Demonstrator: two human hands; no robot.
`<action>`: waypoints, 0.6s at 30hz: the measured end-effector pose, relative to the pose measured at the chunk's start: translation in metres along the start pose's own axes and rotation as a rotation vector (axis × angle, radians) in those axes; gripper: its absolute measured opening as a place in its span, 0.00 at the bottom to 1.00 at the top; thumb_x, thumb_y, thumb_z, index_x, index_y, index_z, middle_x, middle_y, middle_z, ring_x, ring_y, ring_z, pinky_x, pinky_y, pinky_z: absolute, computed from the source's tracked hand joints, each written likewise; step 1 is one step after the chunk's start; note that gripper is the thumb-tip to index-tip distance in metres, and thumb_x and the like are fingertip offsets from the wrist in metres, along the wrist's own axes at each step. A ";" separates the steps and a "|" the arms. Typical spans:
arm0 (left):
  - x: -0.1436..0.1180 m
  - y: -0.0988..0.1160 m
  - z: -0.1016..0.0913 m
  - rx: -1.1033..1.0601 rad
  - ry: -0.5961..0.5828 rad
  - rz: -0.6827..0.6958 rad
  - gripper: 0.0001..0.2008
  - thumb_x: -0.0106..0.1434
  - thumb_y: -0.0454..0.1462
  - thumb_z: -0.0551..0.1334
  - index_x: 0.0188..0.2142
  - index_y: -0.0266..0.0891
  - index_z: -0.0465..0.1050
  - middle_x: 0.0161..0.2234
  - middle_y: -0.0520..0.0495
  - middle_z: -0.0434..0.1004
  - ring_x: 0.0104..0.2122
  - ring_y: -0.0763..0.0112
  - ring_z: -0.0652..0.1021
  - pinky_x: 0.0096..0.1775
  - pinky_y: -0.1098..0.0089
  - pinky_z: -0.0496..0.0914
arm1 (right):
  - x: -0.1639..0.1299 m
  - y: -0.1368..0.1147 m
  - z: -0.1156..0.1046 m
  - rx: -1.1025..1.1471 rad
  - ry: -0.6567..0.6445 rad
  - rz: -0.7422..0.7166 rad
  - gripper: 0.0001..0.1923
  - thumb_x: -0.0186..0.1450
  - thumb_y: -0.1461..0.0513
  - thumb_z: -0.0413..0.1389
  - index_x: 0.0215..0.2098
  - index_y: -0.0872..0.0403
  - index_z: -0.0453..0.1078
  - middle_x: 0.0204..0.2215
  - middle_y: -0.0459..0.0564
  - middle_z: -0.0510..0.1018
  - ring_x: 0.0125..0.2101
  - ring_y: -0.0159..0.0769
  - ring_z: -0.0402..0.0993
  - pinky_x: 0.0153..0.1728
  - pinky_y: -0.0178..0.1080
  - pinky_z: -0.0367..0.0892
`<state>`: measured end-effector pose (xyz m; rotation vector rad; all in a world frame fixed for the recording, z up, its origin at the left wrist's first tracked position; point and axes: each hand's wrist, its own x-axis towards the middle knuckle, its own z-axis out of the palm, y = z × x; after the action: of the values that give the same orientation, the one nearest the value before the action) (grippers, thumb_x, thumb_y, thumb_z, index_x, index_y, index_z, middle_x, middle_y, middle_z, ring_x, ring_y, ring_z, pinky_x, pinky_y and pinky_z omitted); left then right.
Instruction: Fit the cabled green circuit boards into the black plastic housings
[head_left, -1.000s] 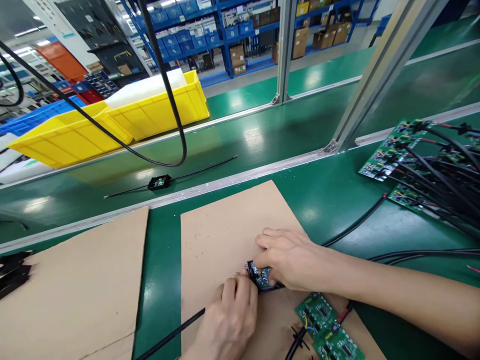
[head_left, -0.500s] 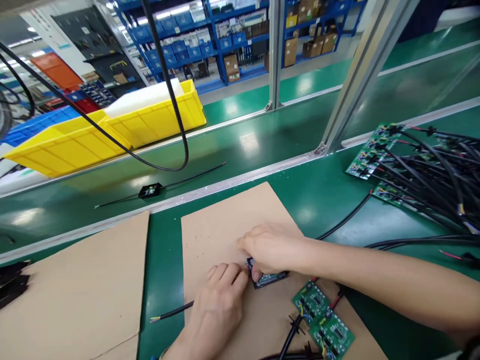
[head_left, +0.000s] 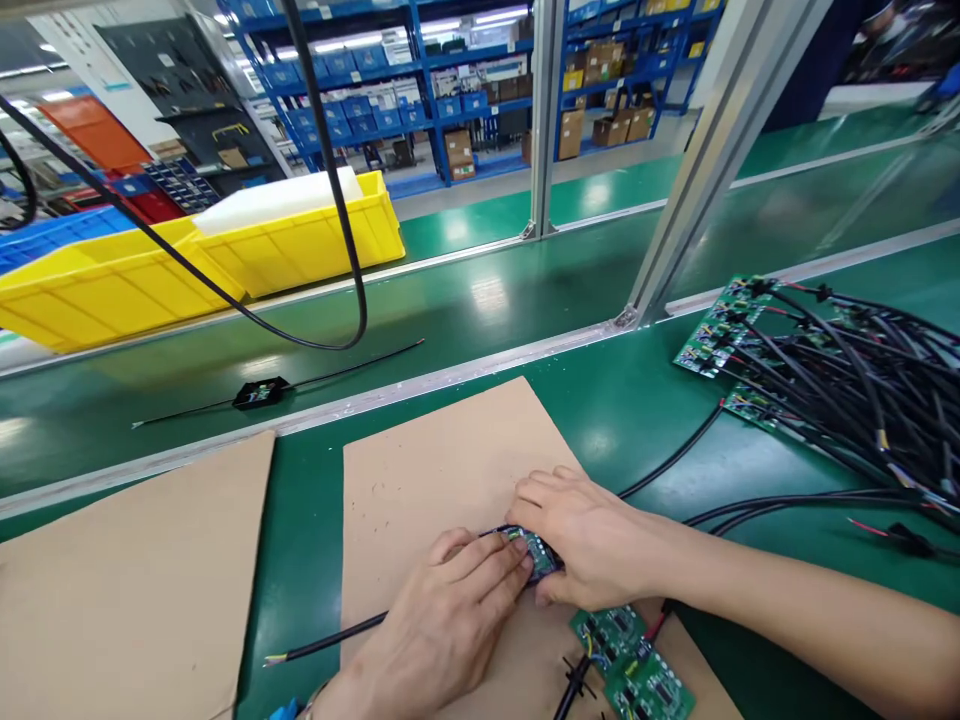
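A small green circuit board sits in a shallow black plastic case between my hands, partly covered by fingers. My left hand comes from the lower left, its fingers closed together and pressing on the board and the case's left part. From the right, my right hand grips the far and right sides, with its thumb at the near edge. A black cable with stripped wire ends emerges from under my left hand. Two joined green boards with wires attached lie just below my right wrist.
Cardboard sheets lie under my hands and at left. Boards with tangled black cables are piled at right. Past the metal rail, another cased board lies near yellow bins. A black cable loop hangs ahead.
My left hand has moved right, its fingers now on the board. My right hand has shifted from over the board to gripping the case's right end. The view has shifted slightly.
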<state>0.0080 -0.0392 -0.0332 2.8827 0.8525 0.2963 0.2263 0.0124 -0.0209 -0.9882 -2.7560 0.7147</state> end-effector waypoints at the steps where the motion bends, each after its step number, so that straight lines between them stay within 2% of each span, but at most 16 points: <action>1: 0.000 -0.002 0.001 -0.005 0.005 -0.002 0.19 0.68 0.28 0.52 0.58 0.35 0.65 0.54 0.45 0.75 0.53 0.62 0.73 0.52 0.60 0.64 | 0.001 0.000 -0.001 0.004 -0.006 0.001 0.25 0.51 0.55 0.69 0.42 0.55 0.69 0.41 0.50 0.71 0.43 0.43 0.66 0.46 0.45 0.60; 8: -0.008 0.003 0.011 -0.045 0.069 -0.037 0.18 0.67 0.27 0.52 0.55 0.31 0.68 0.48 0.40 0.77 0.47 0.59 0.74 0.48 0.59 0.70 | 0.001 -0.001 -0.007 0.023 -0.051 -0.002 0.21 0.52 0.59 0.67 0.40 0.55 0.67 0.41 0.50 0.71 0.43 0.42 0.66 0.47 0.44 0.61; 12: -0.010 0.005 0.017 -0.048 0.091 -0.040 0.18 0.64 0.25 0.52 0.52 0.28 0.68 0.45 0.37 0.75 0.43 0.57 0.74 0.44 0.57 0.72 | 0.003 0.001 -0.001 0.035 -0.027 -0.010 0.24 0.50 0.55 0.69 0.40 0.55 0.69 0.40 0.50 0.71 0.43 0.44 0.66 0.47 0.44 0.62; 15: -0.010 0.004 0.017 -0.052 0.072 -0.030 0.19 0.63 0.25 0.52 0.53 0.28 0.67 0.46 0.37 0.74 0.43 0.56 0.74 0.43 0.56 0.73 | -0.001 0.011 -0.003 0.110 -0.015 -0.045 0.29 0.50 0.50 0.69 0.44 0.54 0.70 0.41 0.51 0.72 0.45 0.44 0.66 0.49 0.44 0.62; 18: -0.009 0.003 0.014 -0.045 0.062 -0.024 0.20 0.63 0.25 0.52 0.54 0.29 0.67 0.48 0.37 0.74 0.43 0.56 0.73 0.44 0.56 0.73 | -0.016 0.025 -0.015 0.222 -0.044 -0.047 0.32 0.54 0.52 0.67 0.52 0.55 0.66 0.47 0.53 0.71 0.49 0.43 0.66 0.51 0.40 0.62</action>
<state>0.0055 -0.0475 -0.0477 2.8332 0.8781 0.3996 0.2570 0.0258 -0.0187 -0.8682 -2.6520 1.0190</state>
